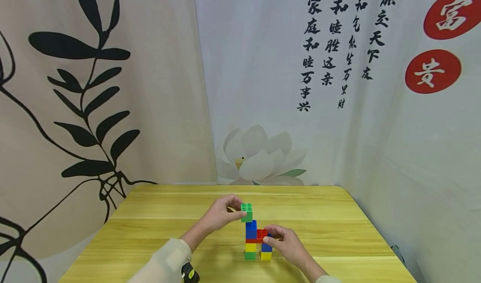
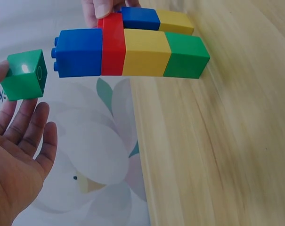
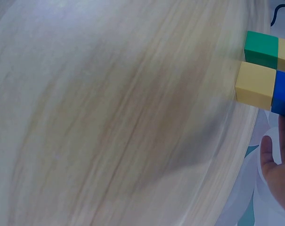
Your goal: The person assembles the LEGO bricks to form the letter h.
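Note:
My left hand (image 1: 221, 212) pinches a green building block (image 1: 246, 213) between thumb and fingers. In the left wrist view a small gap shows between that block and the studs of a blue block (image 2: 80, 52). The blue block tops the left column, above a flat red block (image 2: 113, 44), a yellow block (image 2: 147, 52) and a green one (image 2: 187, 54). The red block bridges to a shorter right column of blue (image 1: 267, 247) over yellow (image 1: 266, 256). My right hand (image 1: 287, 242) grips the red block's right end, thumb at its near side, fingers partly hidden.
The blocks stand on a wooden table (image 1: 150, 224), well inside its edges. A printed curtain (image 1: 255, 87) hangs behind and around the table. Near the left sleeve is a small black wrist device (image 1: 190, 273).

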Tool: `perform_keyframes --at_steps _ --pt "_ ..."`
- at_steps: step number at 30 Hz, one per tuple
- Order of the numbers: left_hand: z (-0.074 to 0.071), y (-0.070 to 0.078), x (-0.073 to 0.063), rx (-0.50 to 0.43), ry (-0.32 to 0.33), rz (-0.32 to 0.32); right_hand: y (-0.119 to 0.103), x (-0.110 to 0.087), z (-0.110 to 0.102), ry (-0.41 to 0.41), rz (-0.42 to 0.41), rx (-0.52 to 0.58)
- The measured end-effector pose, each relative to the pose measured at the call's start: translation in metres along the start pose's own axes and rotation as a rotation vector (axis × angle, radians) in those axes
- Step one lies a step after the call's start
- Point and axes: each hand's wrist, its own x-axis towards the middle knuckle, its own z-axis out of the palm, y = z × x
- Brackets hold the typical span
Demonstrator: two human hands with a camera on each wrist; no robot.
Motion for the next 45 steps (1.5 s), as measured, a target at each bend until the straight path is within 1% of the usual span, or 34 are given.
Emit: perform_keyframes --at_steps 4,13,15,20,22,24,28,31,40,45 --pt "0.003 0.002 -0.001 -0.007 -0.009 0.000 0.000 0.000 -0.001 0.000 -0.001 -0.001" --pt "0.008 0.002 -0.001 -0.022 -0.022 -0.016 0.000 -0.001 0.001 0.000 -0.020 0.000" --pt "0.009 0.006 -0.003 -0.026 -0.024 -0.020 0.001 0.000 0.001 0.001 -0.022 -0.001" --pt "0.009 0.022 -0.009 -0.038 -0.039 -0.021 0.001 -0.001 0.000 0.000 -0.023 -0.001" --pt "0.009 0.025 -0.011 -0.038 -0.046 -0.019 0.001 0.000 0.000 0.000 -0.023 0.001" --pt "0.010 0.021 -0.010 -0.033 -0.049 -0.020 0.000 0.000 0.001 -0.001 -0.022 0.002" --pt "0.012 0.009 -0.006 -0.035 -0.056 -0.022 0.000 -0.001 0.000 -0.004 -0.024 0.006" --pt "0.013 0.004 -0.004 -0.045 -0.059 -0.016 0.000 -0.001 0.000 -0.007 -0.019 0.016" --pt "0.016 0.002 -0.003 -0.002 -0.046 -0.019 0.000 -0.001 0.000 -0.011 -0.024 0.017" --pt "0.016 0.002 -0.004 -0.020 -0.056 -0.005 0.001 0.000 -0.001 -0.015 -0.025 0.021"
